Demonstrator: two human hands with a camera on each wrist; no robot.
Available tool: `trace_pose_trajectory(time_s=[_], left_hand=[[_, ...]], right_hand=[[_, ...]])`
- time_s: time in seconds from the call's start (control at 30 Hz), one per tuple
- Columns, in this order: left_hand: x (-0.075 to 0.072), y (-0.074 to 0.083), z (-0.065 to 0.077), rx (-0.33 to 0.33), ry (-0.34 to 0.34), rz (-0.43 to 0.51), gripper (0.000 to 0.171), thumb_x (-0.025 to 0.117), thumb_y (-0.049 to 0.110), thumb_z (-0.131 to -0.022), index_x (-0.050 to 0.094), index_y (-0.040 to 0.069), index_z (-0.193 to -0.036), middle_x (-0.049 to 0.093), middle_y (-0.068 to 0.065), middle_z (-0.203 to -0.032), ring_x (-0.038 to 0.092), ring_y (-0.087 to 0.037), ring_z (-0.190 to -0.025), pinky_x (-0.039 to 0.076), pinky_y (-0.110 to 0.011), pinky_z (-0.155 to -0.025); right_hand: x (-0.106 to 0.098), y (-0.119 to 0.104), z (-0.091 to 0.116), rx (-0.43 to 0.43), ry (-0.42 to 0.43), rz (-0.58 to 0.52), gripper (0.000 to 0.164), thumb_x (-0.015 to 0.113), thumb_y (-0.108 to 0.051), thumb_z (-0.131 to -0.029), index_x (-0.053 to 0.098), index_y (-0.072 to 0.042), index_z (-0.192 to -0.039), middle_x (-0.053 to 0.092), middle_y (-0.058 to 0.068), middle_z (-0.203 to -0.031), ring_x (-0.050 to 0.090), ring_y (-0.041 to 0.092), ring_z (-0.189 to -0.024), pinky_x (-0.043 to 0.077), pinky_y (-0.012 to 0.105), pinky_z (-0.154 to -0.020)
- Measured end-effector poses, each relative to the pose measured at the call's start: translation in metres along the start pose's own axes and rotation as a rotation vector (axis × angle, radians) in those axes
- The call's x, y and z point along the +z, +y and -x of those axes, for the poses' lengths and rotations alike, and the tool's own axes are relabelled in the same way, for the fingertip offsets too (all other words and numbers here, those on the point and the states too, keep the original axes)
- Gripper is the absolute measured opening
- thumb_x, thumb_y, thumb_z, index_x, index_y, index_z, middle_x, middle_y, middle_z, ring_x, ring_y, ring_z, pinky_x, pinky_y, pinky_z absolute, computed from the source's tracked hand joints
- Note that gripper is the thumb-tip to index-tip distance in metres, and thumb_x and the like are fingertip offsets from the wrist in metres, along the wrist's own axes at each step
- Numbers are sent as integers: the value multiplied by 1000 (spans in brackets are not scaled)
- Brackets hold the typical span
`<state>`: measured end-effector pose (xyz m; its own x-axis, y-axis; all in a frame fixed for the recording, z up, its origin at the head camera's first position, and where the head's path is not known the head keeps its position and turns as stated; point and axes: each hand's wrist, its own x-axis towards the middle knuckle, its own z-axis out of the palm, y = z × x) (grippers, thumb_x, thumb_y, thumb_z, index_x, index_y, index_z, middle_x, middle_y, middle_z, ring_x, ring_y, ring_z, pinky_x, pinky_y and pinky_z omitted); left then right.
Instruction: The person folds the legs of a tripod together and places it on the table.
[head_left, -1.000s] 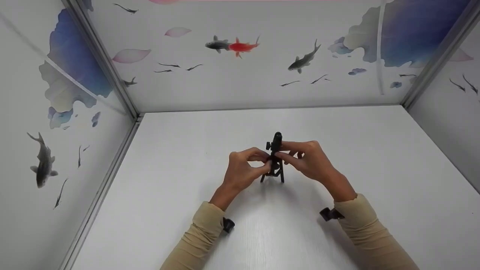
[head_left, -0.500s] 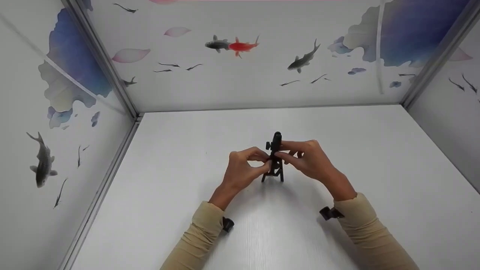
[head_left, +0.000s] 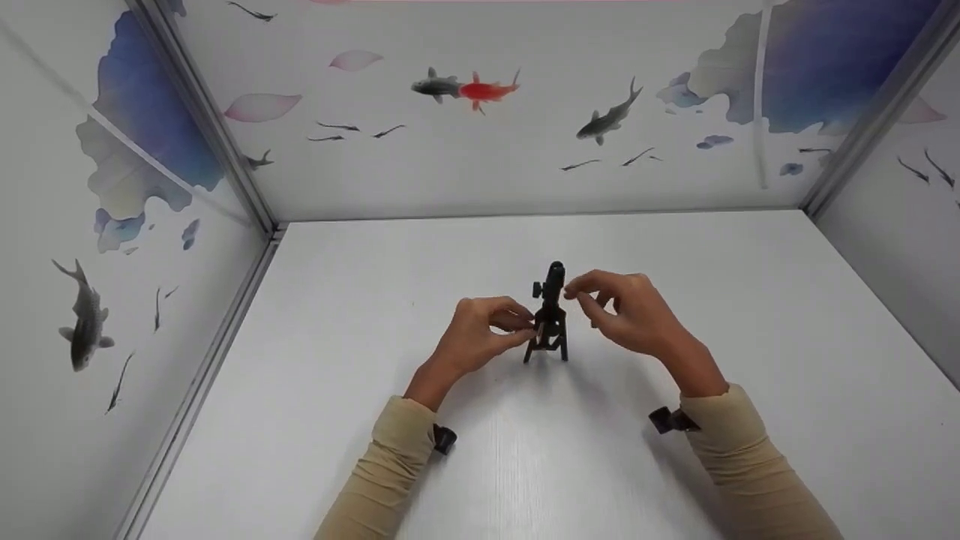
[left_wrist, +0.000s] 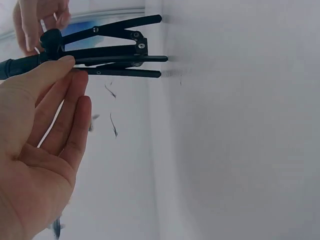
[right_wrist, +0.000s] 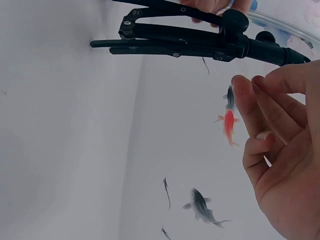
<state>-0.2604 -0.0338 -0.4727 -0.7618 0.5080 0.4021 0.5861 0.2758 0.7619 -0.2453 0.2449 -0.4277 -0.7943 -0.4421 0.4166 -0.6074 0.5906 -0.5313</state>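
Observation:
A small black tripod [head_left: 553, 289] stands upright on the white table [head_left: 352, 270], legs slightly spread. A knob [head_left: 537, 289] juts from its upper left side. With thumb and fingertips at an upper leg, my left hand [head_left: 480, 334] pinches the tripod [left_wrist: 105, 51]; its other fingers extend below in the left wrist view. My right hand [head_left: 634, 315] is just right of the tripod's upper part, holding nothing, its fingers loosely bent. In the right wrist view, a gap shows between the right fingertips [right_wrist: 243, 87] and the tripod's tube [right_wrist: 257, 50].
White panels printed with fish, petals and blue leaf shapes enclose the table at the back [head_left: 480, 165], left [head_left: 45, 195] and right. Metal framing [head_left: 202, 127] runs along the corners. A black wrist camera [head_left: 444, 439] sits at each beige sleeve cuff [head_left: 405, 420].
My right hand has let go of the tripod and drawn back slightly to the right. The left hand has shifted a little left, while the tripod stays in place.

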Motion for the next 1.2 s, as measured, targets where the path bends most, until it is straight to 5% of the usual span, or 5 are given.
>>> trace_pose_trajectory(time_s=[0.2, 0.33, 0.53, 0.8, 1.2], left_hand=[[-1, -6, 1, -22, -82, 11, 17, 85, 8, -94, 82, 9, -111, 85, -3, -105, 82, -10, -92, 65, -35, -86], [0, -9, 3, -26, -111, 26, 19, 84, 3, -93, 82, 6, -112, 85, -6, -106, 82, -13, -94, 65, -37, -88], [4, -13, 1, -24, -140, 23, 19, 83, 2, -94, 81, 0, -113, 85, -8, -106, 83, -13, -95, 63, -25, -88], [8, -8, 2, -23, -118, 25, 17, 84, 2, -92, 82, 2, -109, 85, -8, -103, 83, -14, -93, 64, -28, -87], [11, -8, 1, 2, -93, 14, 15, 86, 3, -90, 83, 4, -104, 85, -7, -99, 83, -14, -92, 62, -24, -87]], right_hand=[[4, 4, 4, 142, -266, 95, 28, 69, -15, -97, 82, -24, -120, 83, -8, -111, 71, 9, -83, 56, 32, -71], [19, 7, 4, 137, -376, 83, 25, 74, -20, -100, 82, -21, -123, 84, -7, -111, 71, 8, -80, 57, 31, -70], [30, 8, 3, 109, -383, 47, 18, 74, -14, -102, 85, -16, -116, 85, -2, -99, 67, 6, -73, 53, 27, -63], [32, 10, 5, 98, -378, 6, 20, 73, -12, -103, 84, -15, -120, 85, 0, -103, 70, 6, -81, 53, 26, -67], [35, 9, 3, 127, -389, -45, 19, 72, -9, -103, 84, -11, -117, 84, 5, -97, 68, 8, -72, 55, 27, -63]])
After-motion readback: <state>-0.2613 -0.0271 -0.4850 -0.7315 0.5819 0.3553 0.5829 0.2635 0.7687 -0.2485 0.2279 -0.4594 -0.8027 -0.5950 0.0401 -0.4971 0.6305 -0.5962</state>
